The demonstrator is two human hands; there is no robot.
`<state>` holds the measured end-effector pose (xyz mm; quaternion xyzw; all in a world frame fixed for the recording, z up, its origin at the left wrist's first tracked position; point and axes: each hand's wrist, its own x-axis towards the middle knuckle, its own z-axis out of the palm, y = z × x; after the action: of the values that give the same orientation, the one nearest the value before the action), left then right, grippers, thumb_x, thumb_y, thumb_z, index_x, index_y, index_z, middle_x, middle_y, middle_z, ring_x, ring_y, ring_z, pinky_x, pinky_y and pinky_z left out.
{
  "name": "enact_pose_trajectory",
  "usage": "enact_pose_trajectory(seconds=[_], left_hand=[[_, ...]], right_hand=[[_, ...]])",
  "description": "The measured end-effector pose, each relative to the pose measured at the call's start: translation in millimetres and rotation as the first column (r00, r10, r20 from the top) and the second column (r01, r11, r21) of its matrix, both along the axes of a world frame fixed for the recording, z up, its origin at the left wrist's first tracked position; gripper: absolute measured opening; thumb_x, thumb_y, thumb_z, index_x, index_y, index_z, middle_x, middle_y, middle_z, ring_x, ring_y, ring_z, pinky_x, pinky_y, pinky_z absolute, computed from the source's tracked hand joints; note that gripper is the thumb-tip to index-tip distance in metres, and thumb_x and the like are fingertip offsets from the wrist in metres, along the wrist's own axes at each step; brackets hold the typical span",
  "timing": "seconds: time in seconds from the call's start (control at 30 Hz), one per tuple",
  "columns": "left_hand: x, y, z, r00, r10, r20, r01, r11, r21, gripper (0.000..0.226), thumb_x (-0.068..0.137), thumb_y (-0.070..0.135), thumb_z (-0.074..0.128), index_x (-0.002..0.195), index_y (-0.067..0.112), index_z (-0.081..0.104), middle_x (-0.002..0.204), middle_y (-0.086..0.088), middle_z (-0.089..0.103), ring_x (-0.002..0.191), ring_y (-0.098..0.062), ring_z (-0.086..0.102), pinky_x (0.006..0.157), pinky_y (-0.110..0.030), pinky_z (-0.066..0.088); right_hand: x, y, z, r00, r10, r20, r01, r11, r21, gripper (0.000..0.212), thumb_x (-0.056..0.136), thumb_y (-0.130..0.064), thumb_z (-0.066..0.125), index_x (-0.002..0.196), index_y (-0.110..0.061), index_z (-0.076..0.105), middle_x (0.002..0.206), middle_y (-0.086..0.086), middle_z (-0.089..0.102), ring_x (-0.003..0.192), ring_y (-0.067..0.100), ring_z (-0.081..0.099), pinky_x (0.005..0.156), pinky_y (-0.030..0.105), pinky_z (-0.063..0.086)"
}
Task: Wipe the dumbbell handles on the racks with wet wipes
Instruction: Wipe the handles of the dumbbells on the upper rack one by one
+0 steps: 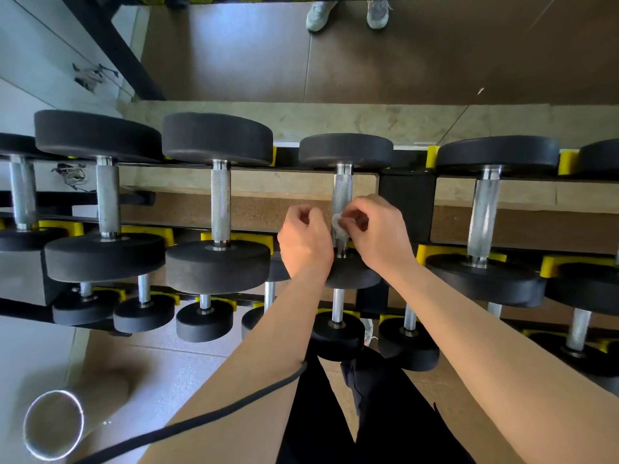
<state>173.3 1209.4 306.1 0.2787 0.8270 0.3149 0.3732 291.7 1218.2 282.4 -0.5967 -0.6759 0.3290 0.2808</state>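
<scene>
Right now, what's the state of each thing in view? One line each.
right hand, pinching the wet wipe.
wet wipe, bunched, held against the dumbbell handle.
dumbbell handle, racked, upper part bare, lower part behind the hands.
left hand, fingers curled beside the handle; grip unclear.
neighbouring dumbbells, racked in yellow cradles, untouched.
black cable, slack, trailing toward the lower left.

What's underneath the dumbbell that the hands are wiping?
Smaller dumbbells sit on the lower rack beneath it. The right hand, pinching the wet wipe, and the left hand cover part of its handle; the forearms hide some of that lower rack.
</scene>
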Motion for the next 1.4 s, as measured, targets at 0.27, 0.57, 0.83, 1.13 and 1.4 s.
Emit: enact_pose_trajectory(seconds=[0.27,0.57,0.83,1.13,1.4], left_hand=[[0,0,1,1.0,0.011,0.019,-0.011,1.0,0.012,0.011,0.098,0.026,0.051,0.093,0.029,0.06,0.088,0.007,0.066,0.084,-0.013,0.064,0.085,-0.042,0.057],[5,-1,2,1.0,0.02,0.005,-0.02,1.0,0.006,0.014,0.097,0.034,0.05,0.086,0.034,0.057,0.084,0.007,0.067,0.082,-0.016,0.066,0.083,-0.046,0.058],[6,-1,2,1.0,0.028,0.003,-0.028,1.0,0.012,0.014,0.101,0.034,0.05,0.09,0.031,0.058,0.086,0.006,0.066,0.083,-0.013,0.064,0.083,-0.041,0.058],[5,-1,1,0.998,0.053,0.024,-0.054,0.998,0.033,0.019,0.1,0.035,0.049,0.092,0.025,0.063,0.085,0.005,0.067,0.082,-0.013,0.064,0.08,-0.038,0.055],[5,-2,4,0.989,0.128,0.069,-0.132,0.99,0.056,0.022,0.1,0.033,0.048,0.084,0.028,0.062,0.082,0.003,0.068,0.081,-0.019,0.067,0.081,-0.043,0.057]], right_hand=[[9,-12,4,0.991,0.133,0.034,-0.132,0.991,-0.033,0.033,0.082,-0.019,0.081,0.113,-0.01,0.074,0.107,0.0,0.063,0.094,0.008,0.059,0.085,0.011,0.048],[9,3,6,0.959,0.241,0.149,-0.255,0.963,0.084,0.027,0.087,-0.007,0.073,0.114,-0.009,0.071,0.108,0.008,0.064,0.094,0.022,0.066,0.08,0.033,0.059],[-1,28,3,0.986,0.129,0.105,-0.149,0.966,0.212,0.01,0.093,-0.014,0.069,0.098,-0.006,0.072,0.1,0.008,0.066,0.086,0.019,0.065,0.075,0.03,0.056],[9,7,7,0.96,0.254,0.113,-0.255,0.967,-0.011,0.007,0.091,-0.018,0.072,0.095,-0.012,0.071,0.093,0.002,0.068,0.083,0.013,0.062,0.076,0.03,0.054],[7,16,5,0.978,0.187,0.091,-0.192,0.981,0.042,0.01,0.088,-0.019,0.075,0.093,-0.01,0.072,0.093,0.002,0.065,0.08,0.009,0.059,0.073,0.022,0.049]])
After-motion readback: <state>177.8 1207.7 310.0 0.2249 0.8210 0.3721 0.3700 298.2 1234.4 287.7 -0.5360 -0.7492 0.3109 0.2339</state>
